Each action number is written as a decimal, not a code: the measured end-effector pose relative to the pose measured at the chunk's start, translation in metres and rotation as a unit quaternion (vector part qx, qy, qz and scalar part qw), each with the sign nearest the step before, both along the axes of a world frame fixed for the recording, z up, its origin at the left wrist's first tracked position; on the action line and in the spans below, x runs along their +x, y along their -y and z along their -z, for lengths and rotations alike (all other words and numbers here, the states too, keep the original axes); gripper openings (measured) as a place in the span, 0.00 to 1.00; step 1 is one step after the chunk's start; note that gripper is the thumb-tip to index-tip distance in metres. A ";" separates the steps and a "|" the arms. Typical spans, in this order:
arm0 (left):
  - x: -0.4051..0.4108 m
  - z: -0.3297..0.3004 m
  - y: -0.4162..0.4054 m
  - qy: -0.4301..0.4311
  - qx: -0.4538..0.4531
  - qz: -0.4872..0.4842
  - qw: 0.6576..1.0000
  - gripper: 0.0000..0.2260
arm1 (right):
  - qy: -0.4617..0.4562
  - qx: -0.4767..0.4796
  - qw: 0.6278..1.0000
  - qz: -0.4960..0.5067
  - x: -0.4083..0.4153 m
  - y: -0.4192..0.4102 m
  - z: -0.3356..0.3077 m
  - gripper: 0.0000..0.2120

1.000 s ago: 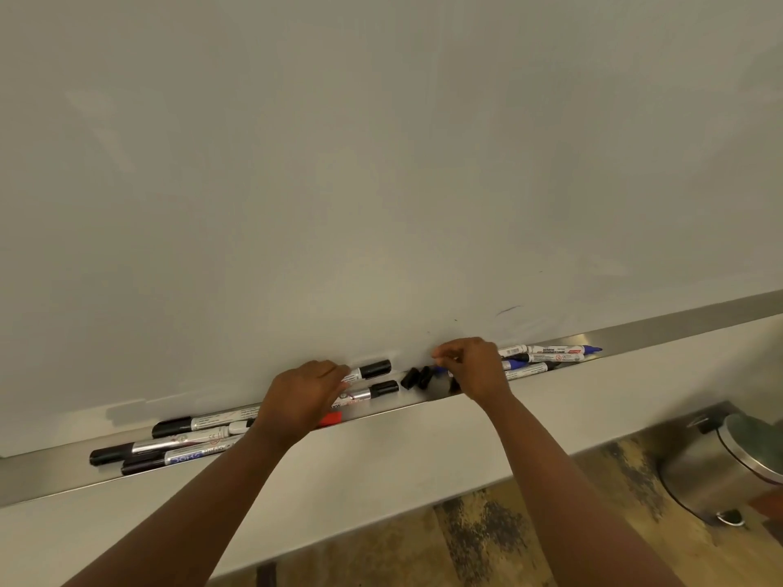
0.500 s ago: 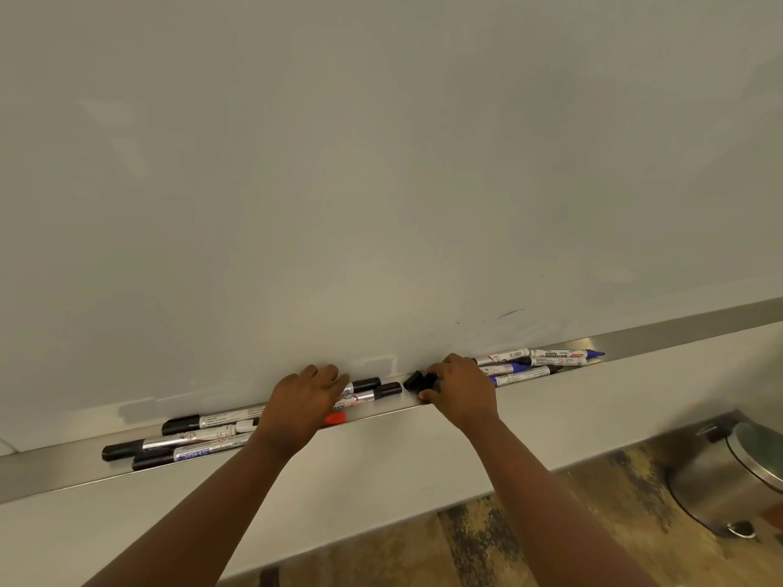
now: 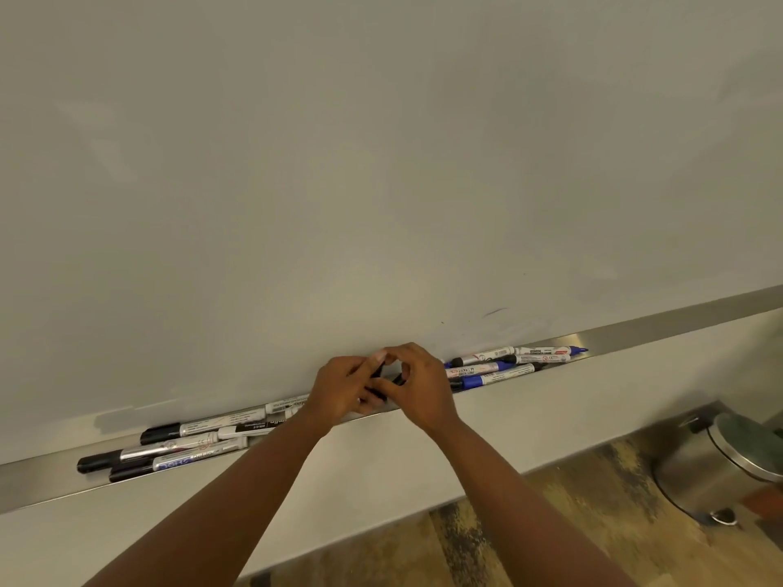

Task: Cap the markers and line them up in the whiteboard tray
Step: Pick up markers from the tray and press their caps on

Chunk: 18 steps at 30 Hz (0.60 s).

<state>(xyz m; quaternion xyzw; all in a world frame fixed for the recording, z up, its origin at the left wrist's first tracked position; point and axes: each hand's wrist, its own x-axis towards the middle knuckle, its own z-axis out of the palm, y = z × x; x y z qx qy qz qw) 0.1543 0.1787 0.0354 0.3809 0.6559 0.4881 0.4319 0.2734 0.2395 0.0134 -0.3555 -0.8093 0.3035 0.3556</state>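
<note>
Both grips met over the whiteboard tray (image 3: 51,480): left hand (image 3: 339,389) and right hand (image 3: 417,385) each pinched small black pieces (image 3: 381,389), apparently marker and cap. Black markers (image 3: 169,453) lay loose at left, blue markers (image 3: 495,368) at right. Risk: a misaligned press could skew the cap or drop it.

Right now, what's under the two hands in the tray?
Between the left hand and right hand, small black pieces show, likely caps or a marker end. White marker barrels run under the left hand. The tray beneath is covered; each grip is unclear.
</note>
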 end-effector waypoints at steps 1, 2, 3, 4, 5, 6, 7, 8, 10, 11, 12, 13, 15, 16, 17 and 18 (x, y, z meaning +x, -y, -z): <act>0.001 0.000 -0.002 0.034 -0.013 0.001 0.999 0.10 | 0.004 0.002 1.000 -0.001 0.000 0.001 0.001 0.14; 0.002 0.000 -0.004 0.050 -0.025 0.001 0.998 0.09 | 0.012 0.000 1.000 -0.003 0.001 0.001 0.002 0.14; 0.002 0.001 -0.004 0.061 -0.030 0.000 0.998 0.09 | 0.025 -0.004 1.000 -0.007 0.002 0.001 0.002 0.15; 0.003 0.002 -0.004 0.077 -0.032 -0.007 0.997 0.09 | 0.038 -0.008 0.999 -0.018 0.003 0.001 0.003 0.17; 0.003 0.004 -0.004 0.092 -0.030 -0.016 0.995 0.08 | 0.049 -0.016 0.998 -0.033 0.005 0.000 0.004 0.19; 0.003 0.005 -0.004 0.101 -0.028 -0.023 0.994 0.07 | 0.059 -0.024 0.997 -0.047 0.009 -0.002 0.004 0.20; 0.003 0.005 -0.004 0.093 -0.031 -0.028 0.995 0.06 | 0.070 -0.027 0.996 -0.055 0.013 -0.005 0.004 0.21; 0.003 0.006 -0.005 0.072 -0.040 -0.030 0.996 0.06 | 0.081 -0.022 0.995 -0.051 0.019 -0.010 0.003 0.19; 0.003 0.008 -0.006 0.027 -0.052 -0.028 0.998 0.06 | 0.112 -0.008 0.994 -0.001 0.035 -0.025 0.002 0.13; 0.002 0.009 -0.006 0.013 -0.053 -0.024 0.998 0.06 | 0.137 -0.008 0.990 0.036 0.045 -0.034 0.001 0.10; 0.002 0.010 -0.007 0.006 -0.051 -0.020 0.998 0.07 | 0.164 -0.011 0.984 0.069 0.056 -0.043 0.000 0.09; 0.002 0.010 -0.007 0.005 -0.048 -0.019 0.999 0.07 | 0.192 -0.013 0.977 0.091 0.066 -0.050 0.000 0.08; 0.002 0.012 -0.007 0.006 -0.046 -0.024 0.999 0.07 | 0.246 -0.015 0.965 0.094 0.081 -0.060 -0.001 0.08; 0.002 0.013 -0.008 0.007 -0.048 -0.028 0.998 0.07 | 0.275 -0.013 0.958 0.081 0.085 -0.062 -0.002 0.10; 0.002 0.014 -0.008 0.006 -0.050 -0.033 0.998 0.06 | 0.307 -0.005 0.950 0.064 0.086 -0.063 -0.002 0.11; 0.003 0.015 -0.009 0.005 -0.052 -0.035 0.998 0.06 | 0.335 0.005 0.941 0.050 0.085 -0.063 -0.002 0.12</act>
